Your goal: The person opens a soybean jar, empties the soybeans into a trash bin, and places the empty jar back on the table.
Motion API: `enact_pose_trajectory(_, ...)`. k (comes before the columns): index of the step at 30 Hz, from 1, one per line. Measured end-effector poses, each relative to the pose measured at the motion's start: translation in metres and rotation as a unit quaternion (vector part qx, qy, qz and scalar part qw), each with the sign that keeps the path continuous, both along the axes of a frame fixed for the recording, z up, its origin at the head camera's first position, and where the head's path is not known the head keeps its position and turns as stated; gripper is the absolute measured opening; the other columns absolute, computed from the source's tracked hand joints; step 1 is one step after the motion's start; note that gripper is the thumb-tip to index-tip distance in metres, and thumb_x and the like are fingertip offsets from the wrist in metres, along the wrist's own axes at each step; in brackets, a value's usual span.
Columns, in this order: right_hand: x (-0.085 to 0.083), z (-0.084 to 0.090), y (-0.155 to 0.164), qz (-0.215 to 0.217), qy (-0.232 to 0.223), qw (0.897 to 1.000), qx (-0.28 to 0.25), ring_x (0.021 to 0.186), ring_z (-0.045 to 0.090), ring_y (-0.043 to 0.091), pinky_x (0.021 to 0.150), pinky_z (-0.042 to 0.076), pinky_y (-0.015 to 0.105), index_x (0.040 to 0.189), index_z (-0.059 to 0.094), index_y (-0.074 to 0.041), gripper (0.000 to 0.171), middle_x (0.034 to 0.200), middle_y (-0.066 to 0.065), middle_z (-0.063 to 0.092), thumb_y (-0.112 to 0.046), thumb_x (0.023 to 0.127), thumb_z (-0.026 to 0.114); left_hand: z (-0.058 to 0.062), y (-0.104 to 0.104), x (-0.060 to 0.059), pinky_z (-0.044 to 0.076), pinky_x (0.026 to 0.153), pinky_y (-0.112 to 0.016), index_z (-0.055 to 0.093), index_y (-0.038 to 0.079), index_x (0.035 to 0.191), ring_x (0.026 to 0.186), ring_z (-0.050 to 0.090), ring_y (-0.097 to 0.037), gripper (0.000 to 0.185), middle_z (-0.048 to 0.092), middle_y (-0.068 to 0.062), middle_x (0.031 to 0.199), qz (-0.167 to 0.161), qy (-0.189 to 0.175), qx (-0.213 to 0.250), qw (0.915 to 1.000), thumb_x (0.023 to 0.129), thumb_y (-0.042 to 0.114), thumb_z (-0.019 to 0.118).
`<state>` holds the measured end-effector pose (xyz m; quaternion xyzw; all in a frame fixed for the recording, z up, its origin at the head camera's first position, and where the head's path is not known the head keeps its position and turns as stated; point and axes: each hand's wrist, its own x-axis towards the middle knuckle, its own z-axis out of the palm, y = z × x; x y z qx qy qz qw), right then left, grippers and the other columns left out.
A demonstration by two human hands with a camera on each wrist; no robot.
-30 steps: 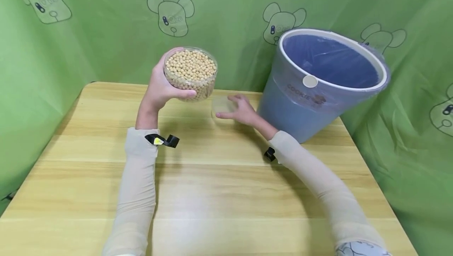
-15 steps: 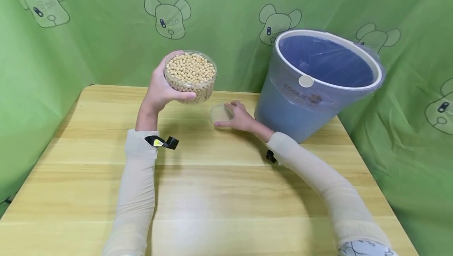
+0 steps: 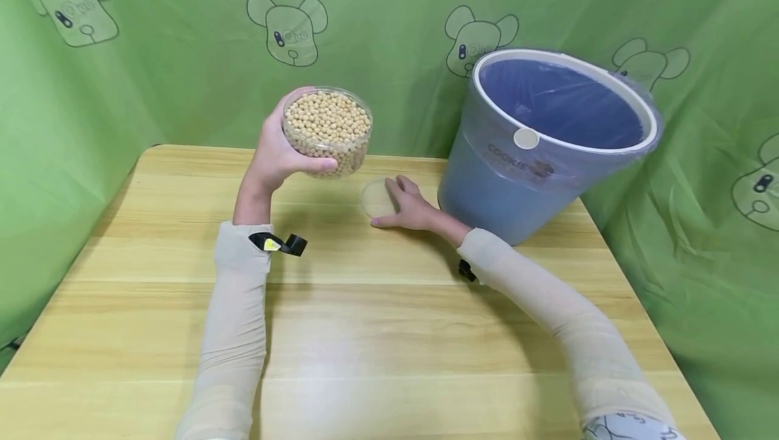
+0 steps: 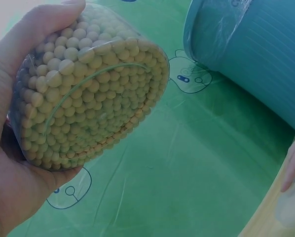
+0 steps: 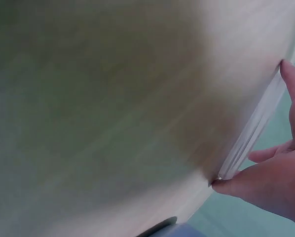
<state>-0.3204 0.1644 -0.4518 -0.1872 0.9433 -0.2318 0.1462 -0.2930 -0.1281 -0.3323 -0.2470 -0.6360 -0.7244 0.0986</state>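
Note:
My left hand (image 3: pixel 275 151) grips a clear round plastic jar (image 3: pixel 343 154) from its left side and holds it up above the far part of the table. Pale soybeans (image 3: pixel 328 115) fill the jar nearly to its open top. In the left wrist view the jar's underside shows, tilted, with beans (image 4: pixel 100 103) pressed against the clear plastic. Low at the table, my right hand (image 3: pixel 414 210) spans a thin, translucent round lid (image 3: pixel 376 199), thumb and finger at opposite sides of its rim. The lid (image 5: pixel 248 133) lies flat on the wood in the right wrist view.
A tall blue bin (image 3: pixel 499 183) with a white rim and a clear plastic liner stands at the back right, close behind my right hand. The wooden table (image 3: pixel 341 332) ends at a green printed curtain (image 3: pixel 377 41).
My right hand has brought the lid slightly nearer, and the lid has gone from tilted to flat on the table. The left hand holds the jar nearly still.

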Motion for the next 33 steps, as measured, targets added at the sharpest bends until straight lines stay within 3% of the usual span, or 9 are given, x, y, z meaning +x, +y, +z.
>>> enact_pose_trajectory(10,0.003,-0.002,0.0,0.006,0.0,1.0,0.007,0.157,0.002,0.042,0.129,0.015,0.058,0.164,0.011,-0.006,0.115,0.169,0.027,0.0,-0.057,0.084,0.076,0.0,-0.002,0.001,0.049,0.114,-0.042,0.046,0.006,0.148,0.133,0.053,-0.028,0.106,0.05,-0.014,0.147,0.006,-0.006,-0.002,1.0,0.053,-0.013,0.087)
enact_pose_trajectory(17,0.003,0.003,-0.001,0.01,0.021,0.999,0.022,0.157,0.005,0.043,0.128,0.006,0.063,0.164,0.014,-0.008,0.113,0.169,0.027,0.005,-0.066,0.084,0.07,0.0,-0.003,0.001,0.049,0.114,-0.042,0.046,0.007,0.148,0.133,0.053,-0.028,0.106,0.05,-0.013,0.147,0.011,-0.003,0.001,0.9999,0.052,-0.013,0.087)
enact_pose_trajectory(23,0.006,0.018,-0.003,0.037,0.09,0.995,0.027,0.157,0.008,0.041,0.127,0.005,0.065,0.163,0.019,-0.008,0.104,0.17,0.022,0.01,-0.066,0.089,0.063,-0.002,-0.003,0.002,0.049,0.114,-0.042,0.045,0.007,0.149,0.133,0.053,-0.028,0.107,0.05,-0.014,0.147,0.015,-0.007,-0.004,0.9999,0.052,-0.013,0.087)
enact_pose_trajectory(26,0.012,0.042,-0.006,0.053,0.152,0.987,0.027,0.158,0.009,0.04,0.128,0.001,0.063,0.163,0.021,-0.009,0.101,0.17,0.019,0.013,-0.062,0.09,0.066,-0.002,-0.004,0.001,0.05,0.113,-0.042,0.045,0.007,0.149,0.132,0.053,-0.028,0.107,0.05,-0.014,0.147,0.017,-0.004,-0.004,0.9998,0.052,-0.013,0.087)
enact_pose_trajectory(29,0.02,0.073,-0.009,0.059,0.227,0.971,0.034,0.158,0.011,0.037,0.129,-0.002,0.059,0.162,0.023,-0.009,0.099,0.169,0.016,0.018,-0.059,0.09,0.067,-0.001,-0.005,0.0,0.05,0.113,-0.042,0.046,0.008,0.148,0.132,0.053,-0.028,0.107,0.05,-0.014,0.147,0.02,0.0,-0.003,0.9998,0.052,-0.013,0.087)
enact_pose_trajectory(31,0.026,0.094,-0.009,0.06,0.285,0.956,0.035,0.157,0.015,0.037,0.13,0.0,0.057,0.161,0.027,-0.008,0.095,0.168,0.016,0.023,-0.057,0.091,0.068,-0.001,-0.007,0.0,0.05,0.113,-0.042,0.046,0.008,0.148,0.132,0.053,-0.028,0.106,0.05,-0.014,0.147,0.023,0.0,-0.002,0.9997,0.052,-0.013,0.087)
enact_pose_trajectory(33,0.034,0.111,-0.006,0.063,0.356,0.932,0.031,0.155,0.023,0.037,0.131,0.004,0.056,0.159,0.032,-0.005,0.09,0.165,0.018,0.031,-0.053,0.092,0.068,-0.001,-0.008,0.0,0.05,0.113,-0.042,0.046,0.008,0.148,0.132,0.053,-0.028,0.107,0.05,-0.014,0.147,0.026,0.0,0.0,0.9997,0.052,-0.013,0.087)
